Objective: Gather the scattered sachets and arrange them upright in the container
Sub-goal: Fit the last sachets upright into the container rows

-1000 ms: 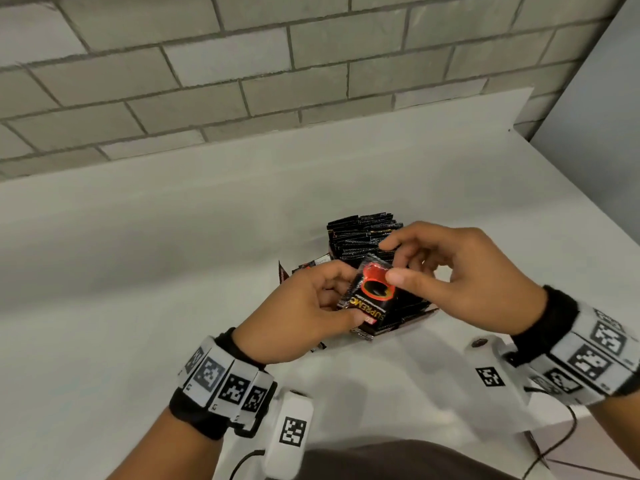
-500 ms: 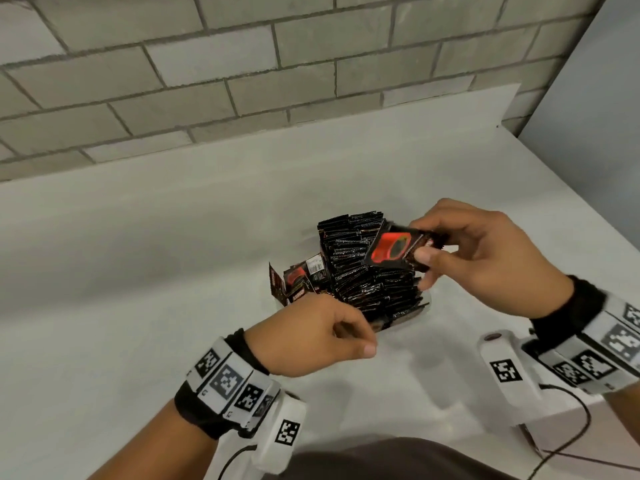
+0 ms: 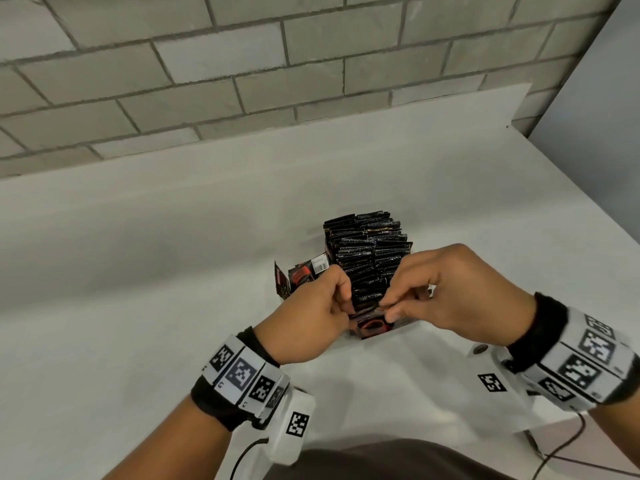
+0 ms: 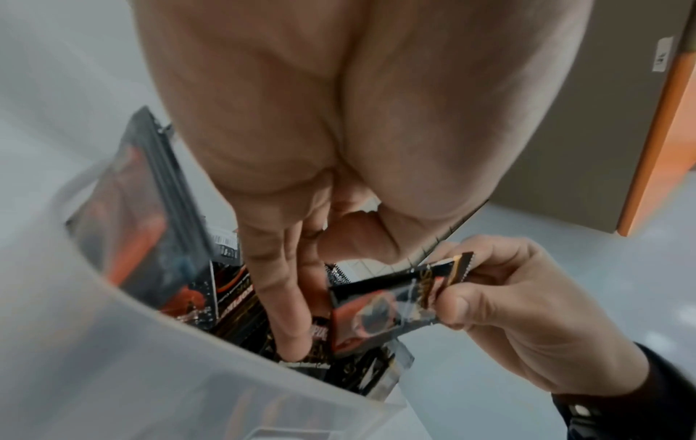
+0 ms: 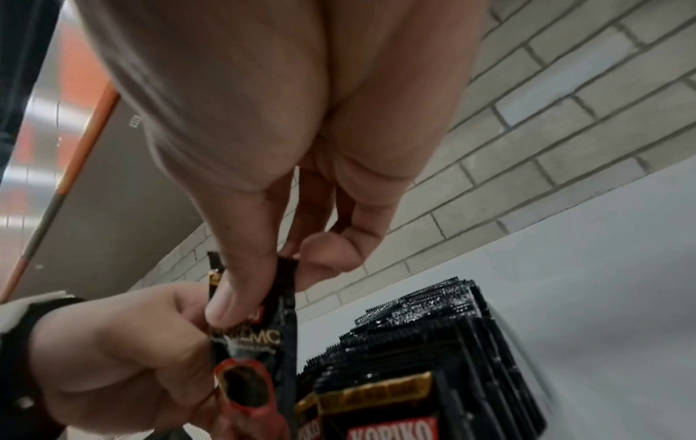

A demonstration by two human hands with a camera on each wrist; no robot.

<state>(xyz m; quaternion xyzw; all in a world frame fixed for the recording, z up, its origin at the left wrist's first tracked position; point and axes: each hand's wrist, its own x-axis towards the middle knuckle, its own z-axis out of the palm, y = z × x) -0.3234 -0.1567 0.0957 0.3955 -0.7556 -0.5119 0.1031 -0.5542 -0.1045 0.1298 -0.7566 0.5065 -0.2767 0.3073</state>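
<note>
A long row of black sachets (image 3: 370,251) stands upright in a clear plastic container (image 4: 150,372) on the white table. My right hand (image 3: 388,306) pinches one black-and-red sachet (image 3: 372,325) by its top edge. It holds the sachet upright at the near end of the row. In the right wrist view, thumb and forefinger of the right hand (image 5: 271,285) clamp the sachet (image 5: 256,357). My left hand (image 3: 343,303) reaches into the container beside it. Its fingers (image 4: 290,342) point straight down and press on sachets there. A few sachets (image 3: 301,275) lean loosely at the container's left.
The white table (image 3: 173,271) runs back to a grey brick wall (image 3: 242,81). Its right edge slants down along a grey panel (image 3: 606,116). Cables trail from the wrist cameras near my body.
My right hand carried the sachet over the row to the right, then brought it down to the near end. My left hand let go, dropped back, and returned into the container.
</note>
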